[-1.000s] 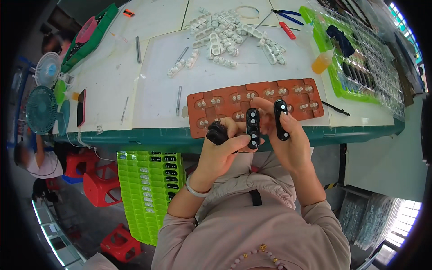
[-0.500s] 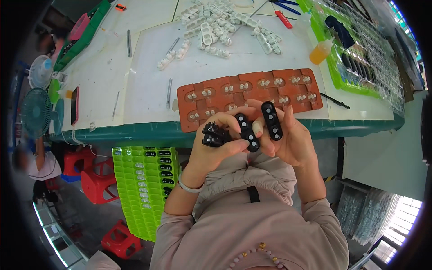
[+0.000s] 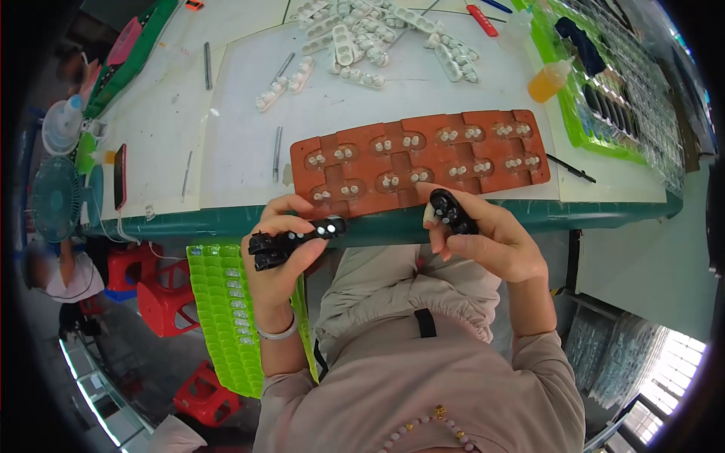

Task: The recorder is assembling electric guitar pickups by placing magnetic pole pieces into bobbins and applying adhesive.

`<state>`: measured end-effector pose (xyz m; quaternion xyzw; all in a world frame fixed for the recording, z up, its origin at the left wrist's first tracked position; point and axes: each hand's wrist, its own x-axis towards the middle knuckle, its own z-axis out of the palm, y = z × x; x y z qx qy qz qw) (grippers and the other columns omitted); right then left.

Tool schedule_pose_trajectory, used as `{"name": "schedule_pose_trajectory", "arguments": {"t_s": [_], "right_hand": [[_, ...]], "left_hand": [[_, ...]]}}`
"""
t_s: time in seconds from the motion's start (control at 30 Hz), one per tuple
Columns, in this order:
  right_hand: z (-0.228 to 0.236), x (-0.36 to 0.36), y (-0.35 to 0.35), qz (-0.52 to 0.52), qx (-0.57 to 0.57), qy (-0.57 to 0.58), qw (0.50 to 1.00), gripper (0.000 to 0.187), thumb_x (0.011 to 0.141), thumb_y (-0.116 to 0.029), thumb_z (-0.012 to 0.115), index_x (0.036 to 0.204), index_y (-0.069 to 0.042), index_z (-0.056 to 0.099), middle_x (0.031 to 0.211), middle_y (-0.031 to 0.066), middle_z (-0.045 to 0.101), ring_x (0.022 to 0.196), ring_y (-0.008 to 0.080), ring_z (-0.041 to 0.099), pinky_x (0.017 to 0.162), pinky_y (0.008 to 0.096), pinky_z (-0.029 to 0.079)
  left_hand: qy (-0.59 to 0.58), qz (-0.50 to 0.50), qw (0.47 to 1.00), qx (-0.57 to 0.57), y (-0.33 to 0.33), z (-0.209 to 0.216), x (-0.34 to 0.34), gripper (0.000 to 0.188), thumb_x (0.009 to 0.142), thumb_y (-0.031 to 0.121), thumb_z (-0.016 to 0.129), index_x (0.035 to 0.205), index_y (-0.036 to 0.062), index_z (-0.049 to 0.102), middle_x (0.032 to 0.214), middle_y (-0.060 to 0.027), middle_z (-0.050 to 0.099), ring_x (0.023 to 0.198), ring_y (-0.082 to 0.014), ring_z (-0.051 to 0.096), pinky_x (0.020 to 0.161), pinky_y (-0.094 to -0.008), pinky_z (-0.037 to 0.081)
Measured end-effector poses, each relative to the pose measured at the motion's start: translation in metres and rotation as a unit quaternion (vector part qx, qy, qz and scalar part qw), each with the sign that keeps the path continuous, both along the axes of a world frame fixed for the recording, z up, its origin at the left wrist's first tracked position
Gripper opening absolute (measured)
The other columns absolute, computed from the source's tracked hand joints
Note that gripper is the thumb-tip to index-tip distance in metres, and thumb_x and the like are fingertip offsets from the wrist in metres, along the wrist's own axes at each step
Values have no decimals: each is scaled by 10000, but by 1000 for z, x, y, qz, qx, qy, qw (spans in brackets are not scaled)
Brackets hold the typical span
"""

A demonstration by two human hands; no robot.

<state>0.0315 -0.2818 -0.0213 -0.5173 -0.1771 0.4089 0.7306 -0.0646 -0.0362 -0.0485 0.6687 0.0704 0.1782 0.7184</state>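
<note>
My left hand (image 3: 278, 275) is closed around several black oblong pieces (image 3: 276, 249). One of them sticks out toward the right between thumb and fingers, showing round pale dots on its face. Off to the right, a single black oblong piece (image 3: 455, 214) of the same sort is pinched in my right hand (image 3: 502, 240), tilted, with pale dots visible. Both hands are just in front of a reddish-brown board (image 3: 396, 160) with shallow recesses and small white pegs standing in them. The right fingertips overlap the board's near edge; whether they touch it I cannot tell.
White oblong pieces (image 3: 343, 47) lie piled at the table's far side. Metal rods (image 3: 277, 155) lie left of the board. A yellow bottle (image 3: 549, 80) and a green tray (image 3: 578, 128) stand right. Below the table edge, left, are green trays (image 3: 208, 302) and red stools (image 3: 161, 303).
My hands have moved apart: the left went left with its black pieces, the right slightly right with its piece now tilted. The view has shifted a little.
</note>
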Motion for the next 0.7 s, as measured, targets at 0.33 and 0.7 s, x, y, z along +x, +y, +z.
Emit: {"name": "schedule_pose_trajectory", "arguments": {"t_s": [0.33,0.7], "right_hand": [[2,3,8,-151,-138,-257,945,249,826,50,466,1074,30,486,996,131,561,807,174,565,699,272,450],[7,29,42,-194,-244,-436,844,194,756,-19,627,948,-2,613,837,73,550,722,137,556,606,253,444]], "left_hand": [[16,77,992,102,29,6,-5,231,633,-92,689,823,-13,582,892,-142,634,820,-175,593,740,-276,456],[-25,-18,972,232,22,-1,31,257,604,-7,742,814,67,614,846,-35,660,818,-168,513,706,-279,455]]}}
